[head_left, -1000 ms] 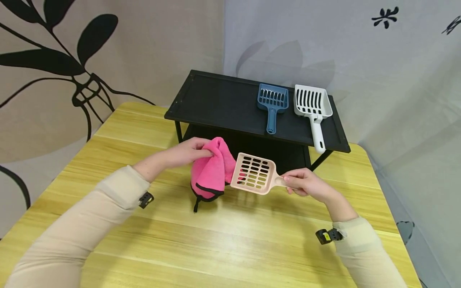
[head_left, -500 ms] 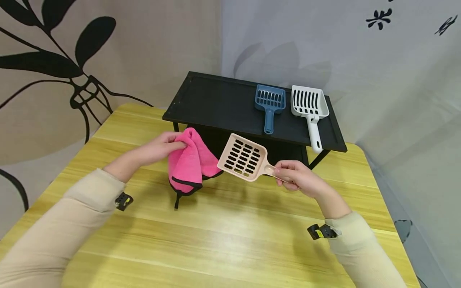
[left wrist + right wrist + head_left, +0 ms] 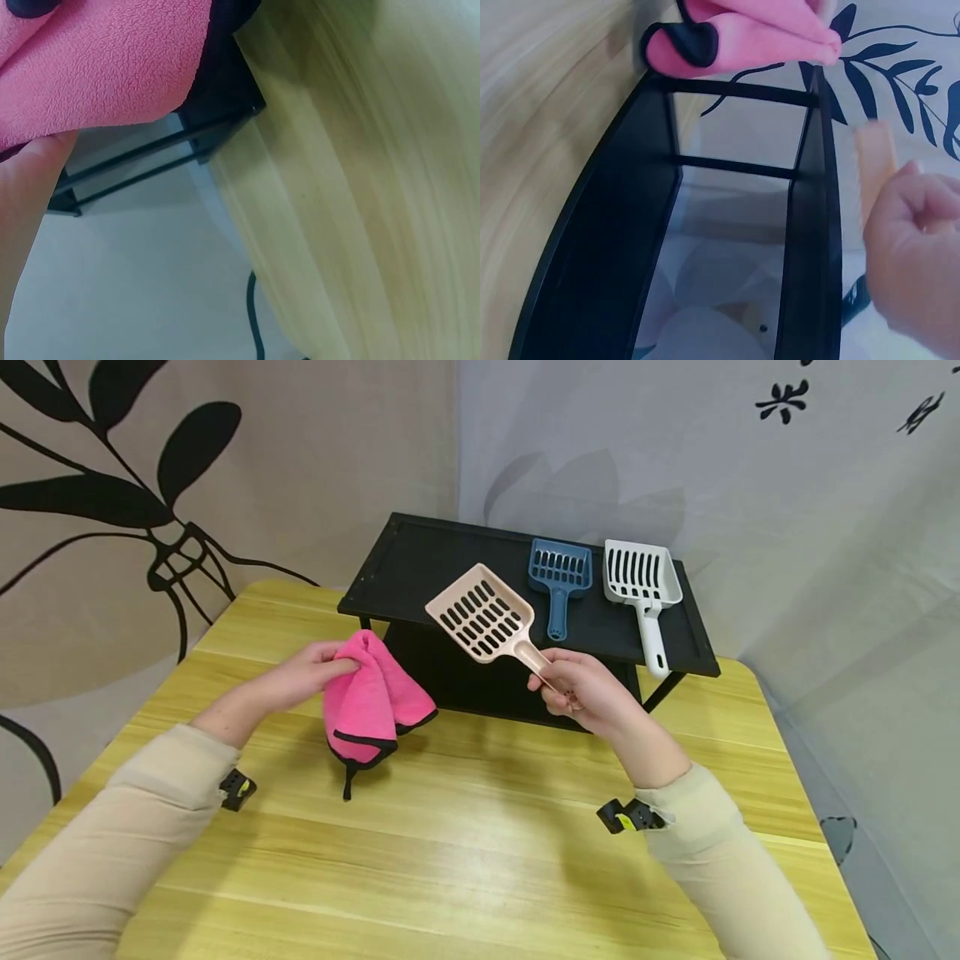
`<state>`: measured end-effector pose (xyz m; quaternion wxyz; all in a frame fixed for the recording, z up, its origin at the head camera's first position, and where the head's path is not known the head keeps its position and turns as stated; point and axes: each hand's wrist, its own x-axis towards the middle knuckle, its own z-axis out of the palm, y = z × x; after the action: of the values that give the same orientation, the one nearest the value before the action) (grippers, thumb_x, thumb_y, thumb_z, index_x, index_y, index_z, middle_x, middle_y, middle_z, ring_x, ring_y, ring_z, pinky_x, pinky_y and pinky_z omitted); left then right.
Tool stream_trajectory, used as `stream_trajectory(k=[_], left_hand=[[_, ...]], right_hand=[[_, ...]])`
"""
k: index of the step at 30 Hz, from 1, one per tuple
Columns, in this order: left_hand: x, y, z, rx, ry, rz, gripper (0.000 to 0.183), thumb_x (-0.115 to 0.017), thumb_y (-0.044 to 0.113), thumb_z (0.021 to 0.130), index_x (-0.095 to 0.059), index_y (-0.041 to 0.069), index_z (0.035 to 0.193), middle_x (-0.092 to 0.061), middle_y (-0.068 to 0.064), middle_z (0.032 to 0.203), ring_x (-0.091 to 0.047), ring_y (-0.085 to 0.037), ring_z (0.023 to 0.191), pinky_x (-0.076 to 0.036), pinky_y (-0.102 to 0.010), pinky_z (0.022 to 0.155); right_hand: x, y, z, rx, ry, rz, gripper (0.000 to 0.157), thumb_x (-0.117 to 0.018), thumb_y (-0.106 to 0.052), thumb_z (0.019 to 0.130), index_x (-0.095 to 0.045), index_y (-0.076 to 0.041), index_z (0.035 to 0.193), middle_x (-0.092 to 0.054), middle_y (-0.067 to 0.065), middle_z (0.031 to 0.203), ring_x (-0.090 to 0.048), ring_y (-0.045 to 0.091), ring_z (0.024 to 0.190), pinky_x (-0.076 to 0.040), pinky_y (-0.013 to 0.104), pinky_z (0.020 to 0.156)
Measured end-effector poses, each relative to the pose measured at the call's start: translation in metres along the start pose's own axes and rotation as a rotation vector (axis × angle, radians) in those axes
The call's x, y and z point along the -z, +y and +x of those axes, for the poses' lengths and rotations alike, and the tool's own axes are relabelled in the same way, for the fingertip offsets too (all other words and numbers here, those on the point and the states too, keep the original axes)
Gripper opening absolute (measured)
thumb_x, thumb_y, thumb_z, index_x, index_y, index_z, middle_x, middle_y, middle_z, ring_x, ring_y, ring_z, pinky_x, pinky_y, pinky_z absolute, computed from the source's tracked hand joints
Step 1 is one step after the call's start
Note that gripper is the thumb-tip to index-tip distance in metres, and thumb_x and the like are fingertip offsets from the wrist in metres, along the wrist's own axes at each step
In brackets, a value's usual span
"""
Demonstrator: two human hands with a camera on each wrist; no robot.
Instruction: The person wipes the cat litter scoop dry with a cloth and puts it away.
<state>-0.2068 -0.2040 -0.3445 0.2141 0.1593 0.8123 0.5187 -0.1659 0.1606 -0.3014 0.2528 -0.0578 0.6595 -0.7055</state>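
In the head view my left hand (image 3: 303, 678) pinches a bright pink cloth (image 3: 375, 697) by its upper edge. The cloth hangs in folds, showing black trim and a small black loop at its lower end. My right hand (image 3: 588, 692) grips the handle of a beige-pink slotted litter scoop (image 3: 517, 639), whose head points up and left, overlapping the black rack's front edge. On the rack's top lie a blue litter scoop (image 3: 558, 578) and a white litter scoop (image 3: 651, 610), handles toward me. The right wrist view shows the held scoop only as a blurred strip (image 3: 875, 161).
The two-level black rack (image 3: 442, 560) stands at the back of the wooden table (image 3: 450, 860). Its lower shelf (image 3: 465, 681) lies behind the cloth and held scoop. Patterned fabric (image 3: 337, 460) hangs close behind.
My left hand has carried the pink cloth to the left, away from the scoop. My right hand has raised the scoop toward the rack top, tilting its head upward.
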Motion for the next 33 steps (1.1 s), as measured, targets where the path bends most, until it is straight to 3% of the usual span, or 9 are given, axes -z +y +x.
stream_trajectory(k=[5, 16, 25, 30, 33], left_hand=[[0.002, -0.002, -0.002, 0.016, 0.007, 0.003, 0.035, -0.043, 0.02, 0.099, -0.048, -0.007, 0.122, -0.053, 0.001, 0.102, -0.051, -0.007, 0.09, -0.047, -0.018, 0.079], [0.001, -0.004, -0.005, 0.013, 0.011, 0.008, 0.039, -0.042, 0.02, 0.1, -0.046, -0.007, 0.128, -0.053, -0.001, 0.107, -0.051, -0.004, 0.091, -0.047, -0.017, 0.08], [0.002, -0.006, -0.005, 0.018, 0.012, -0.014, 0.038, -0.041, 0.019, 0.099, -0.046, -0.008, 0.125, -0.053, 0.003, 0.101, -0.051, -0.003, 0.089, -0.046, -0.017, 0.079], [0.005, -0.009, -0.006, 0.024, 0.023, -0.013, 0.039, -0.042, 0.02, 0.099, -0.046, -0.008, 0.126, -0.054, 0.006, 0.098, -0.052, -0.002, 0.087, -0.047, -0.018, 0.077], [0.006, -0.009, -0.006, 0.028, 0.024, -0.011, 0.039, -0.042, 0.02, 0.099, -0.046, -0.008, 0.127, -0.054, 0.006, 0.097, -0.052, -0.002, 0.086, -0.047, -0.018, 0.077]], right_hand=[[-0.013, -0.005, 0.009, -0.001, 0.089, 0.016, 0.038, -0.032, -0.009, 0.1, -0.031, 0.006, 0.135, -0.059, -0.005, 0.077, -0.04, 0.006, 0.049, -0.031, 0.02, 0.052], [-0.035, -0.011, 0.024, -0.029, 0.191, 0.121, 0.038, -0.032, -0.015, 0.102, -0.035, 0.001, 0.137, -0.057, -0.004, 0.079, -0.043, 0.007, 0.053, -0.035, 0.019, 0.054], [-0.034, -0.015, 0.015, -0.085, 0.163, 0.075, 0.037, -0.03, -0.019, 0.101, -0.031, -0.001, 0.133, -0.056, 0.0, 0.079, -0.045, 0.01, 0.056, -0.037, 0.023, 0.056], [-0.028, -0.016, 0.007, -0.102, 0.155, 0.017, 0.025, -0.032, -0.016, 0.099, -0.043, -0.003, 0.116, -0.047, 0.0, 0.073, -0.039, 0.009, 0.055, -0.034, 0.021, 0.051], [-0.026, -0.017, 0.006, -0.097, 0.125, 0.001, 0.024, -0.033, -0.013, 0.098, -0.046, -0.002, 0.116, -0.042, -0.001, 0.072, -0.036, 0.008, 0.054, -0.031, 0.02, 0.049]])
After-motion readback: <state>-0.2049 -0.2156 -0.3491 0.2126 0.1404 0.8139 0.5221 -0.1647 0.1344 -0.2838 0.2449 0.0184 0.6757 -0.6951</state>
